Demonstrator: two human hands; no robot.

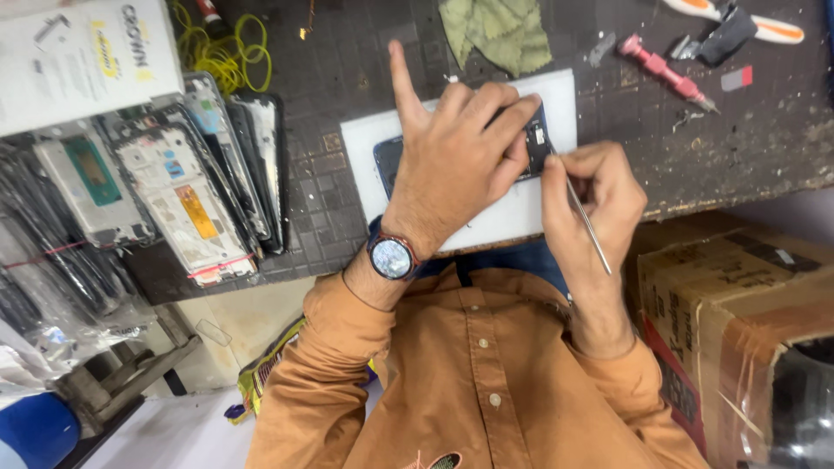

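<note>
Orange sleeves, hands over phone.

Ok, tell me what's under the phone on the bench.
The phone lies on a white board, which sits on the dark bench. The left hand covers most of the phone; the right hand holds a thin metal tool at its edge. The board beneath is hidden.

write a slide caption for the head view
Left hand steadies an opened phone on a white mat while right hand works thin tweezers.
</note>
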